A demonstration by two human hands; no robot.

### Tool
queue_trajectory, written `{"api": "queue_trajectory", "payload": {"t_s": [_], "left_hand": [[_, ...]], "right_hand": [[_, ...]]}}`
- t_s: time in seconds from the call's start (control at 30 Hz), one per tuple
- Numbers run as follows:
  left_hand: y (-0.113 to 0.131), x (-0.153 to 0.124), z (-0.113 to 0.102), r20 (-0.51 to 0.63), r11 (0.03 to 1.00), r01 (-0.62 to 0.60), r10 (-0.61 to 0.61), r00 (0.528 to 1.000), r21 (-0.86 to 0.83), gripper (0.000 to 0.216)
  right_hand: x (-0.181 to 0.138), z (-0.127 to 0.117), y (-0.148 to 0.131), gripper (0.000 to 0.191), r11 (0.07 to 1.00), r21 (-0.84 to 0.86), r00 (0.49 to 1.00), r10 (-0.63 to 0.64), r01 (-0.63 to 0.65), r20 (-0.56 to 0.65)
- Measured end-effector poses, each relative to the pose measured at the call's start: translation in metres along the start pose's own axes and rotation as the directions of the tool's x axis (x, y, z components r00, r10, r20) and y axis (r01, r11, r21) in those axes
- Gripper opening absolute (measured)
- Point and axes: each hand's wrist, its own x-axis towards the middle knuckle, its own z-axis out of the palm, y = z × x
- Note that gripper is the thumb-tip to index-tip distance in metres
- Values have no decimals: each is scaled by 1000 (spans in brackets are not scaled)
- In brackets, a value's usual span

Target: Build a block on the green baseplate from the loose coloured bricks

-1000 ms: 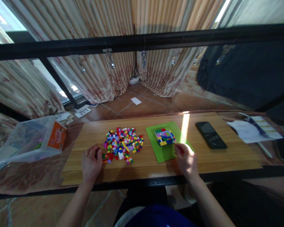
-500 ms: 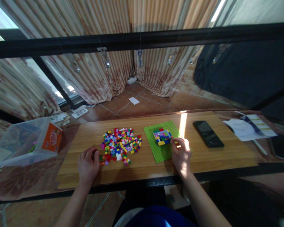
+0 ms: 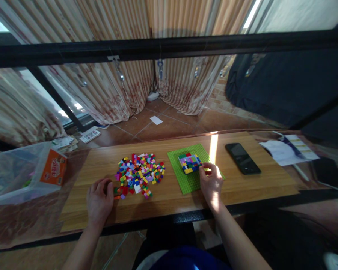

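My left hand [image 3: 100, 200] rests on the wooden board at the left edge of a pile of small coloured toy bricks [image 3: 141, 172]. Its fingers are loosely curled, with a gap between thumb and forefinger and nothing visible in it. On a green studded baseplate [image 3: 178, 170] sits a low, multicoloured block of joined bricks [image 3: 190, 163]. My right hand [image 3: 211, 182] lies over the baseplate's right part, fingertips closed together by the block's right side. Whatever is between those fingertips is too small or hidden to make out.
A black phone [image 3: 242, 158] lies right of the baseplate on the wooden board [image 3: 84, 180]. At the far left stands a clear plastic box [image 3: 19, 176] with an orange label. Papers [image 3: 278, 152] lie at the right, and a dark bar [image 3: 169, 48] crosses beyond the table.
The whole view has shifted slightly, so the table things appear a little further left. Both hands keep nearly the same places and poses relative to the bricks.
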Motion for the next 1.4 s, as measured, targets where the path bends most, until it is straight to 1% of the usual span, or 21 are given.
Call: {"api": "queue_trajectory", "payload": {"t_s": [0.13,0.27,0.37,0.47,0.57,0.63,0.77,0.83,0.93,1.0,1.13,1.23,1.3,1.4], "left_hand": [[0,0,0,-8,1000,-9,9,1000,7,34],[0,0,0,0,1000,-7,7,1000,9,36],[-2,0,1,6,1000,9,-9,1000,13,37],[-2,0,2,5,1000,18,-18,1000,14,36],[-3,0,3,8,1000,22,-22,1000,16,36],[-3,0,3,5,1000,19,-19,1000,20,37],[-4,0,4,-10,1000,-4,4,1000,27,39],[-4,0,5,-14,999,-11,11,1000,32,40],[-3,0,5,-19,999,-13,13,1000,33,41],[-2,-1,4,-19,999,-6,7,1000,33,41],[0,-2,3,-10,1000,12,-12,1000,23,40],[1,-3,3,-5,1000,15,-15,1000,18,39],[1,-3,3,-6,1000,23,-23,1000,20,38],[2,-4,3,-5,999,36,-36,999,16,38]], "right_hand": [[5,0,-3,24,997,-2,997,73,-73,29],[8,1,-4,25,995,-32,994,96,-94,47],[9,1,-2,26,996,-30,994,88,-87,62],[10,-1,2,28,997,6,992,75,-76,105],[8,-5,8,35,994,84,983,56,-72,174],[7,-8,11,40,992,108,980,43,-65,195],[9,-8,10,44,998,50,979,28,-39,203],[14,-6,8,46,1000,-13,971,16,-14,238],[23,-3,6,45,992,-111,945,-17,56,326],[28,-2,8,43,987,-130,925,-35,90,377],[35,-7,15,42,991,-103,909,-32,81,415],[44,-16,25,43,994,-103,886,10,43,464],[53,-24,32,44,994,-108,847,29,34,530],[70,-37,43,44,995,-84,765,8,60,644]]}}
